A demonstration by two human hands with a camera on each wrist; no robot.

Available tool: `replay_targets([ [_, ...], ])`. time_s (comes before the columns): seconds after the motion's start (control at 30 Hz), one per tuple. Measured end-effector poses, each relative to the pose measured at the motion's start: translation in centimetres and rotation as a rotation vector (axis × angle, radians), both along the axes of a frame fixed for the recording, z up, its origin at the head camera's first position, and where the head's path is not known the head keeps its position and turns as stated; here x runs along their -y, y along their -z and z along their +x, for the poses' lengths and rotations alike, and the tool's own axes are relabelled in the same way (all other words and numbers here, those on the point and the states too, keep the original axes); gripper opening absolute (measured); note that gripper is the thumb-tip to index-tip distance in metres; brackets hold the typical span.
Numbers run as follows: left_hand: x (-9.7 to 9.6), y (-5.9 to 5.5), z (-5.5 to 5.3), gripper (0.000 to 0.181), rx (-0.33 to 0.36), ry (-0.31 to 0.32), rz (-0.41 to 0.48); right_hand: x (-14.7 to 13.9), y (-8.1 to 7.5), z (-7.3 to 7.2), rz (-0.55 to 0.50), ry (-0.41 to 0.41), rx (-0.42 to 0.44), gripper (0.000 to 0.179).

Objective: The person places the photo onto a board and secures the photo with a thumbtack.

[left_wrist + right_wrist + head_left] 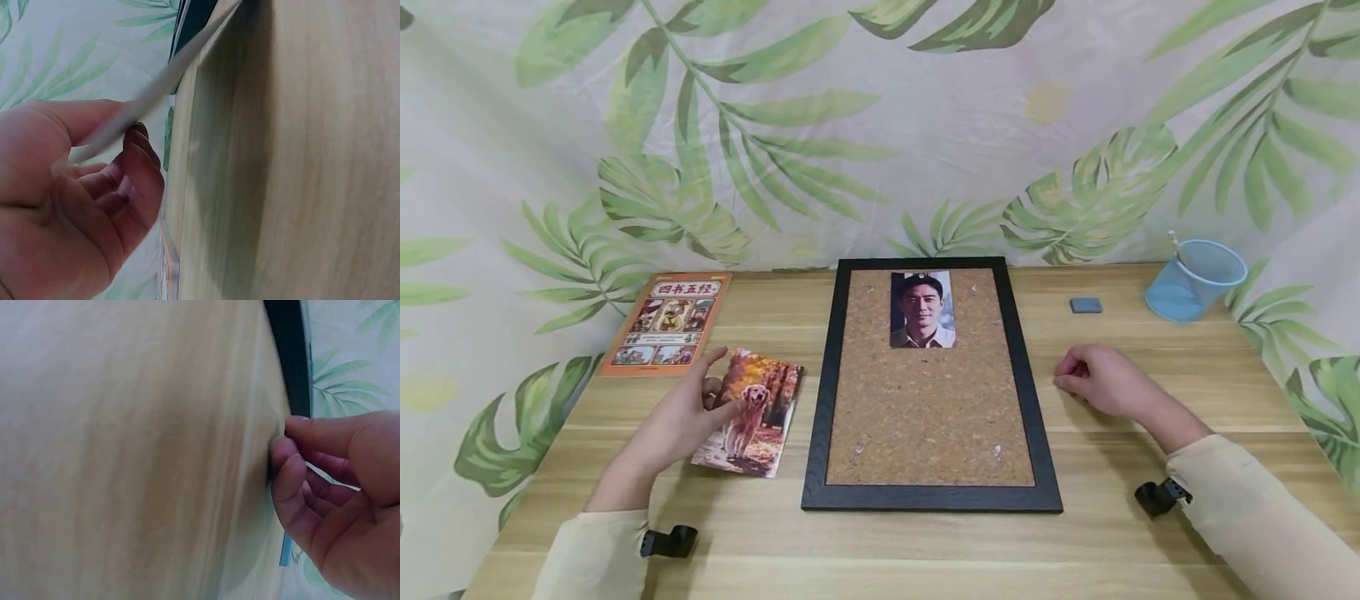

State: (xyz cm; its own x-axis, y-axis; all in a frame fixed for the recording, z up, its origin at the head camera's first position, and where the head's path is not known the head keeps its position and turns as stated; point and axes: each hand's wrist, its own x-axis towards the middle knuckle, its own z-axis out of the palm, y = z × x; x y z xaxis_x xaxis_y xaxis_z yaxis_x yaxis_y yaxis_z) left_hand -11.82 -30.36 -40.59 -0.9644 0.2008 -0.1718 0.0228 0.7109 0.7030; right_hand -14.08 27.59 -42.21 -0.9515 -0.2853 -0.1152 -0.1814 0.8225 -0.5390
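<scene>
A dog photo [760, 417], showing a golden retriever among autumn leaves, is pinched at its left side by my left hand [681, 412], thumb on top and fingers underneath. In the left wrist view the same photo [156, 87] appears edge-on, tilted over the table. My right hand [1105, 379] rests by the table surface, right of the cork board [928, 417], its fingers loosely curled with nothing visible in them. A black frame surrounds the board. Near the board's top, a portrait photo [922, 321] is held by a pin [922, 275] at its upper edge.
An orange book [666, 325] lies at the back left, beyond my left hand. A small blue box [1086, 306] sits right of the board, with a blue mesh cup [1187, 283] holding a white stick further right. Clear pins [997, 451] stand near the board's corners.
</scene>
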Motion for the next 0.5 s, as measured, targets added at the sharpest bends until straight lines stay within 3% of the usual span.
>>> replay_targets([
  [0.17, -0.12, 0.03, 0.19, 0.093, -0.027, -0.017, 0.086, 0.09, -0.50, 0.23, -0.004, 0.009, -0.026, 0.008],
  [0.37, -0.43, -0.18, 0.41, 0.058, -0.081, -0.033, 0.142, 0.30, -0.94, 0.47, -0.040, 0.026, -0.006, 0.009],
  [0.5, -0.76, -0.16, 0.63, 0.048, -0.071, -0.048, 0.128, 0.37, -0.82, 0.45, -0.049, 0.017, -0.022, 0.009],
])
